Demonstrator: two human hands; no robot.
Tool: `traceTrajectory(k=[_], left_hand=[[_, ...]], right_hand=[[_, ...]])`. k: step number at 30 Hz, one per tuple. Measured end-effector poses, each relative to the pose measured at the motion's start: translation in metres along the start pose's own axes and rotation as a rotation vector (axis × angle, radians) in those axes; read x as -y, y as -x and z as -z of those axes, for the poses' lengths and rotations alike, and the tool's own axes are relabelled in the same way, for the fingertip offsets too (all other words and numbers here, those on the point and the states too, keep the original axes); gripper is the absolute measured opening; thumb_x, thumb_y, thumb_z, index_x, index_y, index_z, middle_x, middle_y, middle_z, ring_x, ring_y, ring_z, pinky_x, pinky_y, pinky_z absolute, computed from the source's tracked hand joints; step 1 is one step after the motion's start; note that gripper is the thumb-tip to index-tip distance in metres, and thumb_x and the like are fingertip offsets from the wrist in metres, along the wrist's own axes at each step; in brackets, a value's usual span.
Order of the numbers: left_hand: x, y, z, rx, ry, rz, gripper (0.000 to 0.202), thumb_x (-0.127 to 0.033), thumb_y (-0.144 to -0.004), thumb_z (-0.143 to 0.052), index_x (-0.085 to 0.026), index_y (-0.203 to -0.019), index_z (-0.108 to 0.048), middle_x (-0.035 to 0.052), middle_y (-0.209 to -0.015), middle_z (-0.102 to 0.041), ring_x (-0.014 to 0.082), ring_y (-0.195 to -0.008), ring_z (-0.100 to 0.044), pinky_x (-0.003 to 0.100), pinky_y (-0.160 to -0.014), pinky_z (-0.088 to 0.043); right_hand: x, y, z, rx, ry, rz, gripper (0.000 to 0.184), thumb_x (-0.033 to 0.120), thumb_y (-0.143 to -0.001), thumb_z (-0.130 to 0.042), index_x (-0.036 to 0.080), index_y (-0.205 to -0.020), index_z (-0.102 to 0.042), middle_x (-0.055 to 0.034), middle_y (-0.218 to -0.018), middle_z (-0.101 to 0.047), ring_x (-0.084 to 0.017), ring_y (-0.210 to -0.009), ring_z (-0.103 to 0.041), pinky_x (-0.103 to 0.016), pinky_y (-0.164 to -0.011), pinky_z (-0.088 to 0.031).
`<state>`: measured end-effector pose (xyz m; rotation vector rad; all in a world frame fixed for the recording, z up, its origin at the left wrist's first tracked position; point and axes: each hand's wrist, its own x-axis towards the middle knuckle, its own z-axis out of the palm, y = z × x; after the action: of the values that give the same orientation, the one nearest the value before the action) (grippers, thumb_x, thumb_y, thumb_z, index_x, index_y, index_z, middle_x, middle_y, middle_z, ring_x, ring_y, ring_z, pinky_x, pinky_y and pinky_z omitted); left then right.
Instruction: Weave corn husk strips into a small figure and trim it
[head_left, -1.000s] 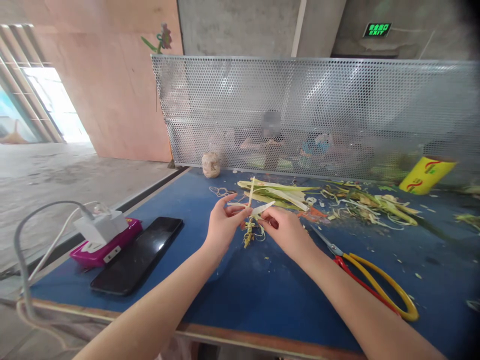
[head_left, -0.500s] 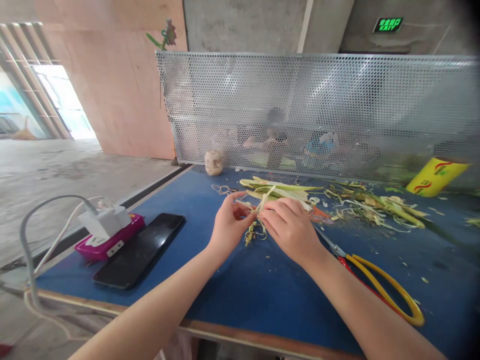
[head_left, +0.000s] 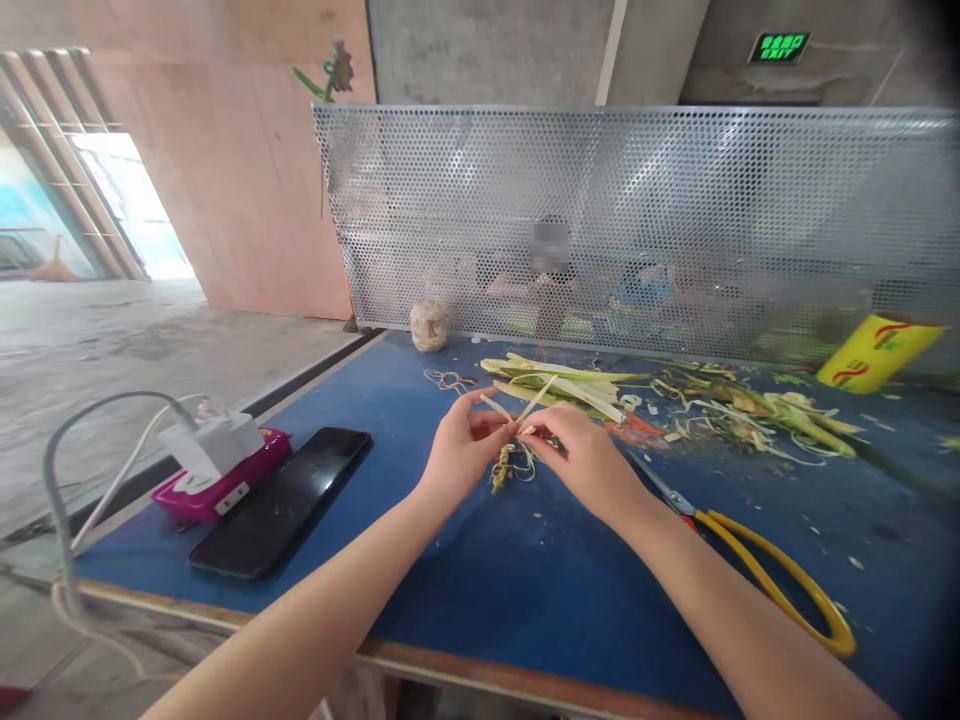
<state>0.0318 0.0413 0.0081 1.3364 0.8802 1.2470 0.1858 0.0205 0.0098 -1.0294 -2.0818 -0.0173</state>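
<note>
As my left grip [head_left: 461,447] and right grip [head_left: 579,455] meet above the middle of the blue bench [head_left: 517,600], each pinches thin leaf strips [head_left: 538,396] between thumb and fingers. The strips come together right at my fingertips, so the join itself is covered and I cannot tell which end each side holds. A small yellow-green bundle [head_left: 501,470] shows just below the pinch, its top hidden by my fingers; whether it hangs or touches the bench, I cannot make out.

My right forearm covers part of the scissors [head_left: 677,501], leaving the blades and yellow handle in sight. Behind the perforated metal panel [head_left: 465,170], a person [head_left: 553,290] shows only dimly through the holes. That panel closes off the far edge; long leaves [head_left: 562,380] lie between it and my fingers, with a heap of scraps [head_left: 757,410] farther right. Leftward, blue surface stretches to the black phone [head_left: 281,505], and more shows between my forearms, down to the near edge, which runs beneath both.
</note>
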Motion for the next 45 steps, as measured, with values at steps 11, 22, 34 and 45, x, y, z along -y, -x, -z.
traceTrajectory(k=[11,22,34,45], left_hand=[[-0.003,0.002,-0.003,0.061,-0.129,0.001,0.053,-0.018,-0.069,-0.062,-0.011,-0.118,-0.044,0.0047,-0.076,-0.066,0.0126,-0.065,-0.058,0.025,-0.061,-0.043],[-0.002,0.003,-0.004,0.107,-0.039,0.019,0.059,-0.013,-0.066,-0.063,-0.011,-0.121,-0.041,0.0062,-0.082,-0.065,0.0118,-0.069,-0.056,0.025,-0.063,-0.042],[-0.001,0.004,-0.003,0.103,-0.101,-0.063,0.058,-0.016,-0.064,-0.066,-0.013,-0.117,-0.044,0.0042,-0.078,-0.064,0.0111,-0.067,-0.054,0.026,-0.063,-0.043],[0.005,-0.002,0.003,0.024,-0.153,-0.004,0.062,-0.016,-0.058,-0.071,-0.013,-0.114,-0.044,0.0022,-0.073,-0.064,0.011,-0.063,-0.055,0.027,-0.064,-0.044]], right_hand=[[-0.013,-0.002,-0.003,-0.131,-0.012,-0.116,0.006,0.026,-0.078,-0.057,0.021,-0.076,-0.059,-0.0063,-0.091,-0.058,-0.022,-0.092,-0.053,-0.038,-0.082,-0.041],[-0.008,-0.003,-0.001,-0.066,-0.131,-0.285,0.007,0.025,-0.077,-0.054,0.021,-0.072,-0.056,-0.0013,-0.07,-0.061,-0.018,-0.07,-0.056,-0.029,-0.065,-0.043],[-0.01,-0.003,0.0,0.101,-0.356,-0.384,0.005,0.025,-0.077,-0.052,0.02,-0.077,-0.055,-0.0013,-0.074,-0.061,-0.015,-0.068,-0.057,-0.027,-0.062,-0.045],[0.0,-0.001,-0.001,0.175,0.102,-0.196,0.008,0.014,-0.079,-0.052,0.02,-0.074,-0.054,-0.0013,-0.074,-0.061,-0.017,-0.074,-0.056,-0.033,-0.073,-0.037]])
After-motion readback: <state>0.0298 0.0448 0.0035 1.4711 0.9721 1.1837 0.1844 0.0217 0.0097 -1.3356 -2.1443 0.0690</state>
